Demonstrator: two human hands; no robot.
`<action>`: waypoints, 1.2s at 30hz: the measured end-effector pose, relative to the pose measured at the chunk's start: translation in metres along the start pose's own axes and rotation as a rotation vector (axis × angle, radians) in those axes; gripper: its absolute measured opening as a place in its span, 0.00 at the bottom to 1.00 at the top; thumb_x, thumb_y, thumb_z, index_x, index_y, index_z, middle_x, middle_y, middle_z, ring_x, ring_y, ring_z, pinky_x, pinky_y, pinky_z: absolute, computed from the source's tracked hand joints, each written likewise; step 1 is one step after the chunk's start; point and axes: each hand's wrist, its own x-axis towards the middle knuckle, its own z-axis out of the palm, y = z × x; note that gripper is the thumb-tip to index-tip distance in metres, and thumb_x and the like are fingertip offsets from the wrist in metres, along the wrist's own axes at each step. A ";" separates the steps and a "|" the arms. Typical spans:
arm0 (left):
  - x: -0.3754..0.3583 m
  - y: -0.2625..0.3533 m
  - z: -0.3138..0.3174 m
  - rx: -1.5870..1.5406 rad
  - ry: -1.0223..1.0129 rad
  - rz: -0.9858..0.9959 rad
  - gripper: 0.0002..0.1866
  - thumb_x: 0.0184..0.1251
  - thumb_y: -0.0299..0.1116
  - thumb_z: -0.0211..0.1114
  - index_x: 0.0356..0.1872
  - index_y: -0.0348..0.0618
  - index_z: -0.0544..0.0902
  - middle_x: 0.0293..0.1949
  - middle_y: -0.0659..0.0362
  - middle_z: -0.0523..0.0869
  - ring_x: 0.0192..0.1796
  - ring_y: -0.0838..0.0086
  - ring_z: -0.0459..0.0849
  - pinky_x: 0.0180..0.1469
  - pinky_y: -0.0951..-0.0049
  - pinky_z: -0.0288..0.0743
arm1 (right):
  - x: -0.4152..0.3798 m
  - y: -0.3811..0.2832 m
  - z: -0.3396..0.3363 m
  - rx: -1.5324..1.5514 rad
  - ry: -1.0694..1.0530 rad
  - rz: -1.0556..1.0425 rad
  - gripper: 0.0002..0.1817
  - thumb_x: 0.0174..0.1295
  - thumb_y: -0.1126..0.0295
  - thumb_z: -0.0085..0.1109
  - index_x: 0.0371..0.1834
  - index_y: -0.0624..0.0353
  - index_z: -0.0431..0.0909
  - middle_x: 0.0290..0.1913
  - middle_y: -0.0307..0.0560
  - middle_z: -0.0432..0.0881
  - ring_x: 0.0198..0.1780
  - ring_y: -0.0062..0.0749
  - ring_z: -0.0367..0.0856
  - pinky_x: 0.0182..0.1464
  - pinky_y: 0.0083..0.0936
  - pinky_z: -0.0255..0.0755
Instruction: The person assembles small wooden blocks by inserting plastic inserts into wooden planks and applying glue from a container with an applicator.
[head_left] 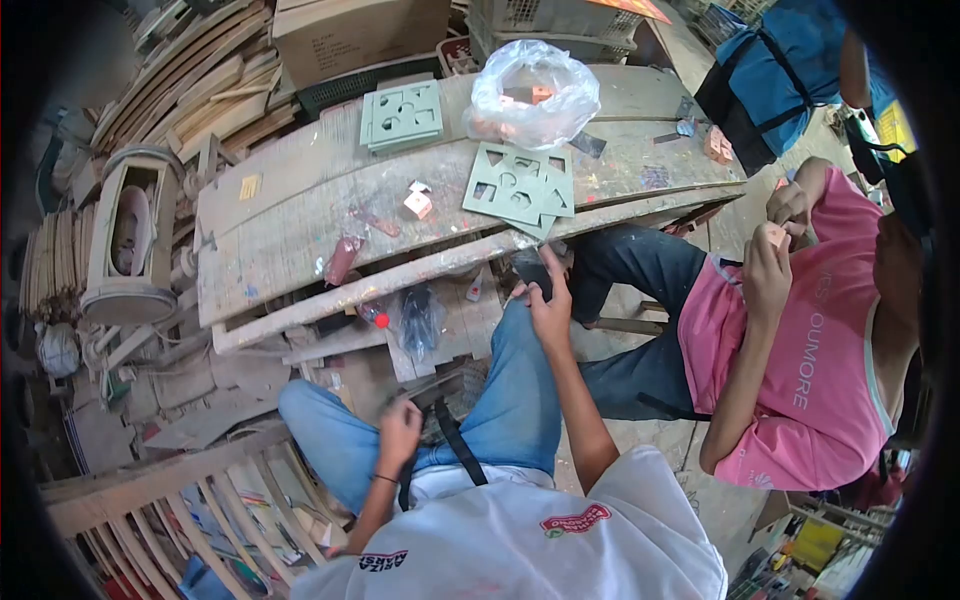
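Note:
My right hand (pixel 550 302) is closed on a dark flat rectangular piece (pixel 530 268) over my right knee, at the bench's front edge. Down by my lap, my left hand (pixel 401 428) has its fingers curled and slightly blurred; whatever may be inside them is hidden. Just beyond my right hand, greenish boards with shaped cutouts (pixel 516 183) lie stacked on the wooden bench (pixel 290 215). Small orange-and-white blocks (pixel 417 204) sit left of them. A clear plastic bag (pixel 490 105) behind holds more orange pieces.
Another stack of cutout boards (pixel 402 113) lies at the back. A co-worker in a pink shirt (pixel 790 340) sits at right, holding a small block (pixel 776 235). A red-capped bottle (pixel 376 316) lies below the bench edge. A slatted wooden piece (pixel 190 510) stands at lower left.

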 end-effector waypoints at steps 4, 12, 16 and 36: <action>0.004 -0.005 0.014 0.360 -0.024 0.155 0.10 0.61 0.39 0.60 0.33 0.44 0.79 0.34 0.51 0.83 0.45 0.54 0.80 0.49 0.53 0.70 | 0.008 0.004 -0.005 0.493 -0.110 0.325 0.21 0.59 0.79 0.51 0.58 0.67 0.72 0.40 0.40 0.78 0.33 0.15 0.67 0.35 0.12 0.60; 0.011 0.002 0.017 0.481 -0.106 0.017 0.12 0.61 0.39 0.57 0.34 0.40 0.80 0.36 0.46 0.85 0.42 0.51 0.83 0.45 0.53 0.76 | 0.076 -0.070 0.065 0.364 -0.224 0.237 0.14 0.57 0.77 0.57 0.47 0.64 0.74 0.29 0.34 0.72 0.28 0.16 0.68 0.31 0.17 0.63; 0.015 0.001 0.018 0.466 -0.082 0.003 0.13 0.61 0.39 0.58 0.35 0.40 0.81 0.35 0.45 0.85 0.39 0.50 0.84 0.44 0.53 0.77 | 0.190 -0.068 0.088 -0.022 -0.138 -0.222 0.09 0.53 0.72 0.60 0.35 0.62 0.73 0.26 0.40 0.74 0.28 0.25 0.73 0.32 0.25 0.68; 0.025 0.011 0.011 0.419 -0.150 -0.111 0.16 0.63 0.41 0.57 0.41 0.38 0.80 0.36 0.41 0.84 0.40 0.47 0.83 0.44 0.52 0.77 | 0.336 -0.025 0.055 -1.047 -0.370 -0.424 0.20 0.49 0.59 0.66 0.40 0.62 0.78 0.35 0.59 0.82 0.38 0.51 0.82 0.43 0.40 0.72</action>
